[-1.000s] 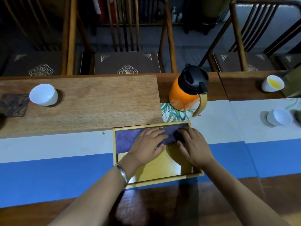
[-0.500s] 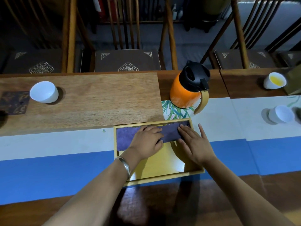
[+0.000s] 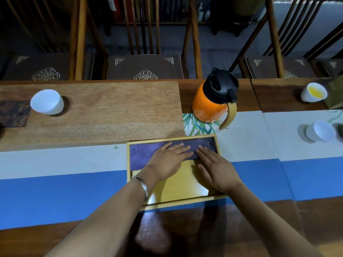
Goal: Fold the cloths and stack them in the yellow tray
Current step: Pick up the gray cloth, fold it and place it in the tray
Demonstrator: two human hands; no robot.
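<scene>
A folded purple cloth (image 3: 141, 154) lies along the far side of the yellow tray (image 3: 178, 188), filling its back strip. My left hand (image 3: 167, 160) rests flat on the cloth's middle, fingers spread and pointing right. My right hand (image 3: 215, 167) lies flat beside it, fingertips on the cloth's right part and palm over the bare tray floor. Neither hand grips anything. The cloth's middle is hidden under my hands.
An orange jug with a black lid (image 3: 213, 97) stands just behind the tray's right corner. A wooden board (image 3: 104, 112) with a white cup (image 3: 47, 102) lies at the back left. Two more white cups (image 3: 313, 92) (image 3: 320, 131) stand at the right. Chairs line the far side.
My right hand has gone from curled at the cloth's right end to flat, with fingers stretched over the cloth. My left hand stays pressed on the cloth.
</scene>
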